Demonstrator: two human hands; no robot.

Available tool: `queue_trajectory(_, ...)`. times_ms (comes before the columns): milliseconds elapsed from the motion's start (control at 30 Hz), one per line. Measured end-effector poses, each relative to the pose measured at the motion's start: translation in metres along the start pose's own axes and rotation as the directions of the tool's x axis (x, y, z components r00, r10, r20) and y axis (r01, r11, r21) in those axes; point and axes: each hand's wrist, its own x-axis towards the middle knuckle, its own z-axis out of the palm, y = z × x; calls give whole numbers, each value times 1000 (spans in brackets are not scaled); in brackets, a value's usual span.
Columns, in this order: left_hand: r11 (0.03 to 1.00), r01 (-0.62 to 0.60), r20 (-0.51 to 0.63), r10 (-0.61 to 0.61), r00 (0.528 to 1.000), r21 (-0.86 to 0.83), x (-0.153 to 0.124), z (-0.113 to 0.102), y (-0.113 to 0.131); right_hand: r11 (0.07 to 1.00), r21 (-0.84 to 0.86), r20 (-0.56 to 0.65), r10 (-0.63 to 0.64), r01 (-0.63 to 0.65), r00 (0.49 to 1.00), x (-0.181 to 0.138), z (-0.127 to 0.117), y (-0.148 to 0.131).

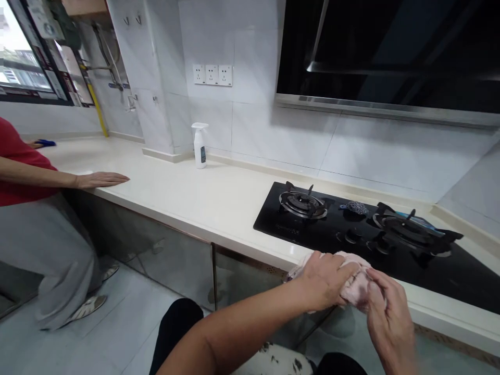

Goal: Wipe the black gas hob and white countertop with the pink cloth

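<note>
Both my hands hold a pale pink cloth just in front of the counter's front edge. My left hand lies over the cloth with its fingers curled round it. My right hand pinches the cloth's right end from below. Right behind the cloth lies the black glass gas hob with two burners and control knobs.
A white spray bottle stands on the cream countertop by the wall. A scouring pad lies between the burners. Another person in a red top rests a hand on the counter at the left. A black range hood hangs above.
</note>
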Motion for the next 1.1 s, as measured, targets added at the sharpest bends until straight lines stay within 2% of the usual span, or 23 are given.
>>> queue_trajectory(167,999,36,2,-36,999,34,-40,-20,-37,993,-95,0,70,-69,998,-19,-25,8)
queue_trajectory(267,986,156,2,-157,988,63,-79,-48,-76,988,-109,47,112,-106,993,-31,-32,12)
queue_trajectory(333,958,267,20,-271,963,108,-110,-73,-107,989,-97,89,119,-111,989,-40,-33,19)
queue_trajectory(433,859,449,56,-475,878,247,-159,-115,-153,992,-73,141,113,-103,984,-56,-29,32)
queue_trajectory(500,756,544,6,-586,811,364,-191,-138,-179,993,-70,142,100,-91,985,-65,-24,37)
queue_trajectory(567,646,599,-67,-651,756,474,-216,-152,-199,996,-54,132,74,-67,989,-71,-16,35)
queue_trajectory(633,545,654,-141,-702,698,525,-230,-157,-210,999,-28,144,38,-34,989,-70,-5,24)
queue_trajectory(700,517,668,-161,-714,682,536,-230,-154,-208,1000,7,161,-20,19,987,-62,8,6)
queue_trajectory(800,607,608,-101,-661,744,512,-208,-137,-182,989,101,159,-126,111,979,-45,26,-30)
queue_trajectory(1000,823,410,65,-470,880,393,-117,-76,-96,913,309,150,-325,268,934,-27,55,-99)
queue_trajectory(1100,879,328,79,-375,924,346,-73,-47,-65,889,262,150,-421,374,895,-24,74,-111)
